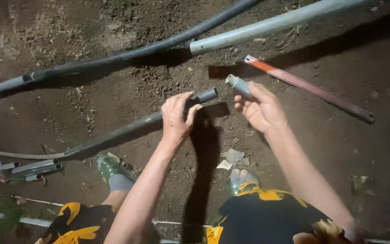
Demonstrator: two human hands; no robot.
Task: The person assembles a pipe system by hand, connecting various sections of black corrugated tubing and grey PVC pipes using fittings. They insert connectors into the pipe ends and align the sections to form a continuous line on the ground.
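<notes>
1. The left hand (176,118) wraps its fingers around the long grey pipe (127,131), just behind its open end; it looks stiff and light.
2. The right hand (260,108) pinches the short fitting (238,85), which juts beyond the fingertips and looks smooth, perhaps slippery.

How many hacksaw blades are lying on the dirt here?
1: a hacksaw blade lies on the soil beyond the right hand, below the pale pipe. Dark edges could hide more.

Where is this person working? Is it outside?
Probably outdoors, at a dig or yard where pipes are laid. The ground is bare dirt, a grey pipe and corrugated hose lie across it, and the left hand grips a dark pipe.
</notes>
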